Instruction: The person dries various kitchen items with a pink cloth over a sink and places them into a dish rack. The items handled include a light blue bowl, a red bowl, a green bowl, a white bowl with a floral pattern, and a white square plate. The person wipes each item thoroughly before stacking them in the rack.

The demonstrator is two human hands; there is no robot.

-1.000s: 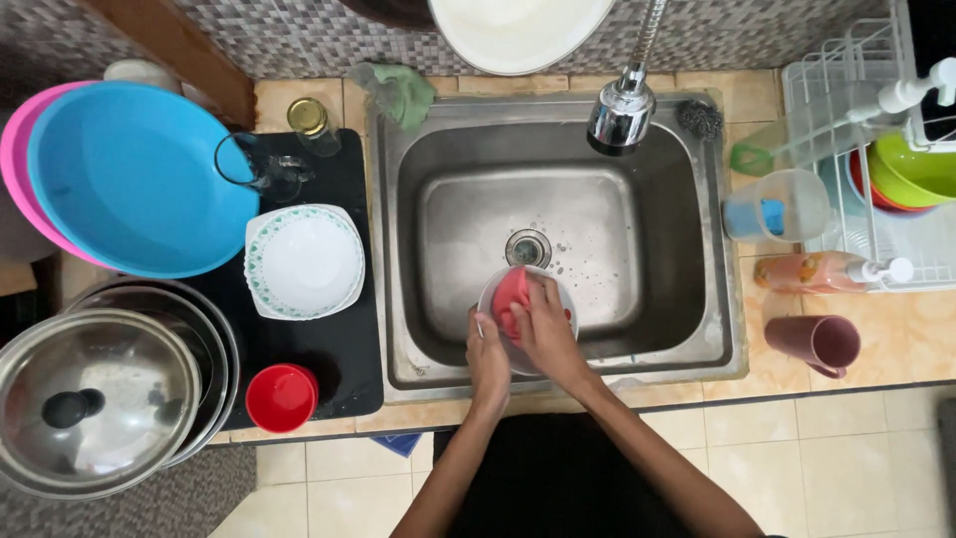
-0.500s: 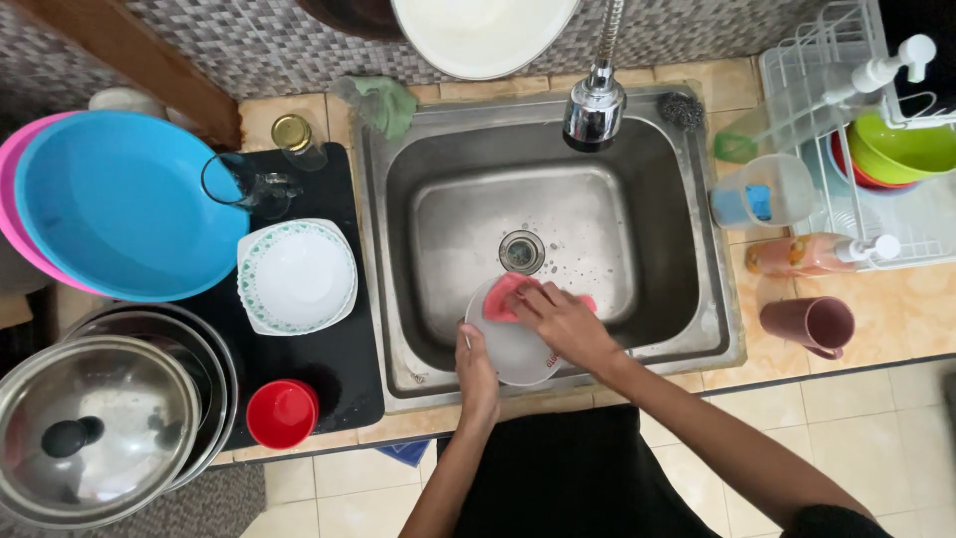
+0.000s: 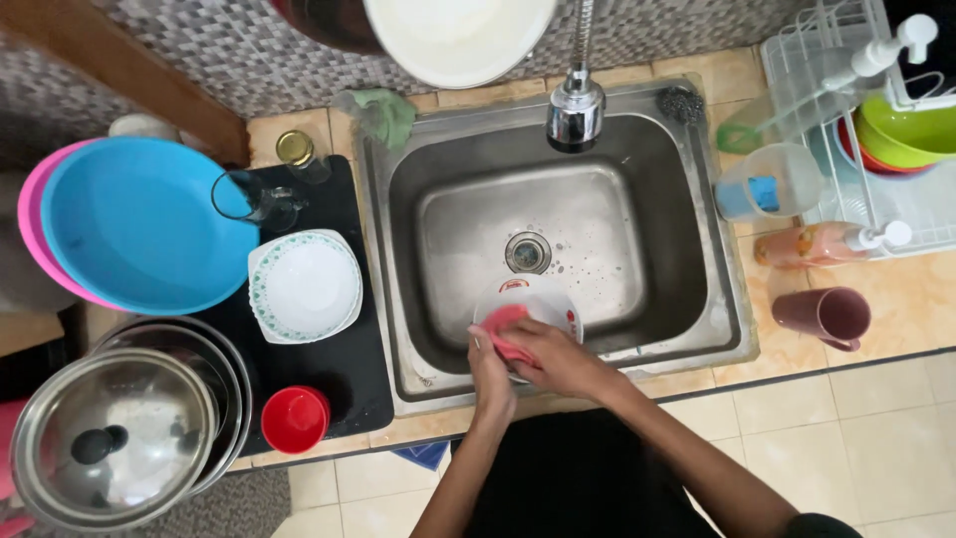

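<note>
Over the near edge of the steel sink (image 3: 398,199), a small white bowl (image 3: 543,297) with a red mark at its far rim, held tilted toward the body. Left hand (image 3: 490,371) closed on the bowl's near-left rim, thumb apparently inside, fingers under; exact finger spread hidden. Right hand (image 3: 553,357) curled around a pink sponge (image 3: 506,334), pressing it into the bowl's inner wall. Both hands fully occupied, neither slack.

Handling, as a judgement: bowl looks like glazed ceramic or melamine, rigid, light enough for one hand, likely wet and soapy, so slick at the rim. If ceramic, chips on contact with the steel wall. Best hold at the rim with a pinch across the lip, or cupped under the foot; flat sides offer little purchase. Sponge soft, compressible, no risk.

Faucet head (image 3: 576,110) over the far side of the basin, no stream visible. Drain (image 3: 528,252) just beyond the bowl, droplets around it.

On the black mat (image 3: 344,389) to the left: patterned white plate (image 3: 304,286), red cup (image 3: 295,418), clear glass (image 3: 254,197). Further left, blue basin (image 3: 139,224) and steel pot with lid (image 3: 110,438). To the right, maroon cup (image 3: 825,317) lying on the counter, drying rack (image 3: 856,130) with a green bowl.
</note>
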